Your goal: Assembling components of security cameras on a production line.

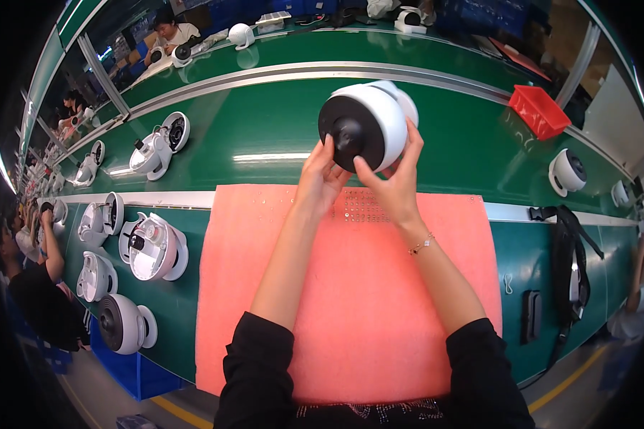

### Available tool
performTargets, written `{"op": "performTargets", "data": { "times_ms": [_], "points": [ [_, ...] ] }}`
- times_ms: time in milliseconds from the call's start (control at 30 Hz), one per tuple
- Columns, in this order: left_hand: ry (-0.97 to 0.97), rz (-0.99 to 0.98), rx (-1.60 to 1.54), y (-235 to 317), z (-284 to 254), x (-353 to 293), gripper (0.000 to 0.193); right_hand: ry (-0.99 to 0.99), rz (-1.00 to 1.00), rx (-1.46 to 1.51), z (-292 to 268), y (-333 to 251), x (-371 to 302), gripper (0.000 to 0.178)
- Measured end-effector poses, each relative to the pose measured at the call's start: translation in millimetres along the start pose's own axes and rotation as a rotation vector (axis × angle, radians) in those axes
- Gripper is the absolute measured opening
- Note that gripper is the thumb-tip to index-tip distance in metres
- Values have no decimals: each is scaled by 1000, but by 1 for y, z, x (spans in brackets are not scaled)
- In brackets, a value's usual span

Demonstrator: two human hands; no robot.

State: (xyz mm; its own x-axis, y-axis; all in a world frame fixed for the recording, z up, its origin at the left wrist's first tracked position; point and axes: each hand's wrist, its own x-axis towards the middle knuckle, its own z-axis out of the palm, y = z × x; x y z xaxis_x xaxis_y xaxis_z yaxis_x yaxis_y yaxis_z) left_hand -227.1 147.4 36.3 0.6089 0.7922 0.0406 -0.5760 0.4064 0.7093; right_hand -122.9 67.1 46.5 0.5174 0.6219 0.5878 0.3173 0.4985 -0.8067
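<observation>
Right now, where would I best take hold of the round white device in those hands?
Probably the rounded top of its white shell, from the far side: that curve is uncovered, while the left hand and right hand hold its lower part.

Two hands, the left hand (319, 177) and the right hand (397, 187), are holding one device (368, 121). Just left of one mat (350, 322), four devices (166, 261) are sitting: three open, one closed. On one belt (265, 129), two open devices (149, 157) are resting at left, two more (565, 174) at right. At least three devices (241, 36) are standing on the far bench (322, 47). One red bin (540, 113), one blue bin (125, 365), one case (531, 316), one strap (565, 229), one cord (508, 284) and one bracelet (422, 246) are showing. Metal bits (366, 206) are lying on the mat, too small for counting.
</observation>
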Motion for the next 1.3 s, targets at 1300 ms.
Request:
{"op": "performTargets", "data": {
  "times_ms": [1300],
  "points": [
    [32, -46, 306, -19, -16, -1, 27, -444, 407, -58, 6, 26, -36, 37]
  ]
}}
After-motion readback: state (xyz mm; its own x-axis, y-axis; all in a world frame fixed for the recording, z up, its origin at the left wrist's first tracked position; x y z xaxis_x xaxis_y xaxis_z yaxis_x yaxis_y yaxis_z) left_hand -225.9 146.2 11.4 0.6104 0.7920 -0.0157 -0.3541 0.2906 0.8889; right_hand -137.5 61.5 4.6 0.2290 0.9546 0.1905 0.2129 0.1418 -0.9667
